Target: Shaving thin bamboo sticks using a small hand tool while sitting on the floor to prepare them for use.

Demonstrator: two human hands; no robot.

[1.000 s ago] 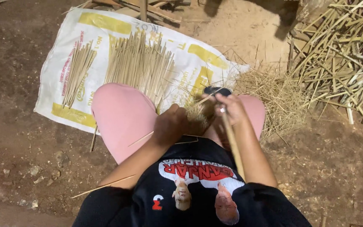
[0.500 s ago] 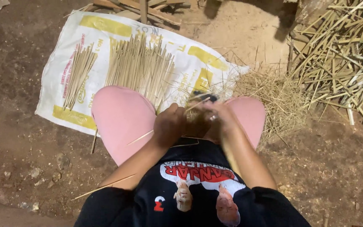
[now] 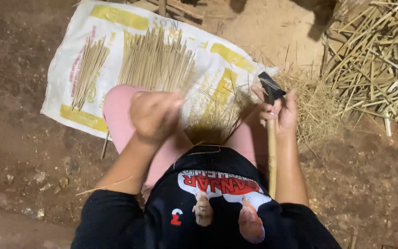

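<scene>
Both hands have split apart since half a second ago: they were together over the lap, now the left hand (image 3: pixel 153 115) is lifted over the left knee and the right hand (image 3: pixel 279 113) has swung out to the right. Right hand is clenched around a long wooden-handled knife (image 3: pixel 271 138), dark blade end poking up past the fingers, handle running down along the forearm. Left hand is motion-blurred, fingers curled in; cannot tell whether it pinches a stick. Between the knees sits a loose tuft of thin bamboo shavings (image 3: pixel 217 122). Beyond the knees lies a white and yellow woven sack (image 3: pixel 217 60) on the dirt ground (image 3: pixel 19 147), carrying a wide bundle of thin sticks (image 3: pixel 155 62) and a smaller bundle (image 3: pixel 90 69) to its left. Further right, more shavings (image 3: pixel 316 108), then a heap of split bamboo offcuts (image 3: pixel 378 60).
</scene>
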